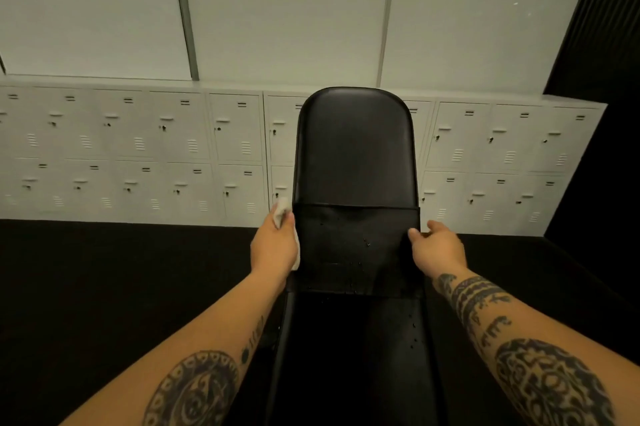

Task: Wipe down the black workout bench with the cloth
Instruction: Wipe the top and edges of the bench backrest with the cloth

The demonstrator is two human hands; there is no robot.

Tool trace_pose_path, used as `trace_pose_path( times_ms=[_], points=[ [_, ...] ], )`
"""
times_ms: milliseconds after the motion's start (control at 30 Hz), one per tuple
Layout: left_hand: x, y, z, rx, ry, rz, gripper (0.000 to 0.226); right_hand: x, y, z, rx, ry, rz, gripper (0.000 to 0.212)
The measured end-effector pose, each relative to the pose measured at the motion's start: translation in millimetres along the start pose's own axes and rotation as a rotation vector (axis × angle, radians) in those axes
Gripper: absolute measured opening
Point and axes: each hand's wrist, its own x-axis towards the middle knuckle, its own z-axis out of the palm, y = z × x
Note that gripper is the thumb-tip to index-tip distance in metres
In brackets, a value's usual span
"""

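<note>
The black workout bench (355, 155) runs straight away from me, its backrest raised and its rounded top toward the lockers. My left hand (273, 245) grips a white cloth (282, 212) against the bench's left edge, at the pad below the backrest seam. Part of the cloth shows above the fingers and a strip below the palm. My right hand (438, 247) rests at the bench's right edge at the same height, thumb on the pad and fingers loosely bent over the side.
A row of pale grey lockers (138, 148) two tiers high lines the wall behind the bench. Black floor (104, 270) spreads on both sides. A dark wall (602, 45) stands at the right.
</note>
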Motion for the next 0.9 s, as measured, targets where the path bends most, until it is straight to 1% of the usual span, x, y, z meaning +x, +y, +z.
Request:
trace_pose_path(
  times_ms=[33, 100, 167, 233, 267, 333, 400, 467, 600, 700, 800, 900],
  points=[
    [5, 3, 9, 0.089, -0.007, 0.032, 0.046, 2, 1, 3, -0.025, -0.031, -0.008, 0.060],
    [20, 8, 25, 0.269, -0.018, 0.084, 0.056, 5, 4, 10, -0.068, -0.033, -0.028, 0.058],
    [34, 10, 36, 0.350, -0.023, 0.092, 0.066, 8, 5, 13, -0.113, -0.011, -0.048, 0.055],
    [44, 10, 41, 0.373, -0.009, 0.092, 0.069, 10, 4, 12, -0.151, -0.017, -0.034, 0.054],
    [45, 9, 41, 0.365, -0.009, 0.099, 0.067, 11, 3, 12, -0.160, -0.018, -0.026, 0.054],
    [44, 5, 38, 0.301, -0.017, 0.114, 0.055, 9, 2, 9, -0.177, -0.013, -0.027, 0.055],
    [40, 0, 32, 0.243, -0.009, 0.094, 0.044, 8, 1, 9, -0.167, -0.016, -0.032, 0.055],
    [37, -4, 28, 0.244, -0.002, 0.061, 0.038, 9, 2, 8, -0.161, -0.014, -0.041, 0.056],
    [21, -24, 21, 0.255, 0.000, -0.004, 0.035, 11, 5, 10, -0.198, 0.024, -0.100, 0.050],
    [6, -47, 18, 0.285, 0.000, -0.027, 0.030, 11, 9, 14, -0.192, 0.038, -0.110, 0.046],
    [-4, -60, 14, 0.309, -0.013, -0.011, 0.033, 11, 13, 16, -0.160, 0.054, -0.103, 0.046],
    [-9, -68, 10, 0.375, -0.036, -0.001, 0.039, 11, 16, 17, -0.115, 0.063, -0.102, 0.050]
  ],
)
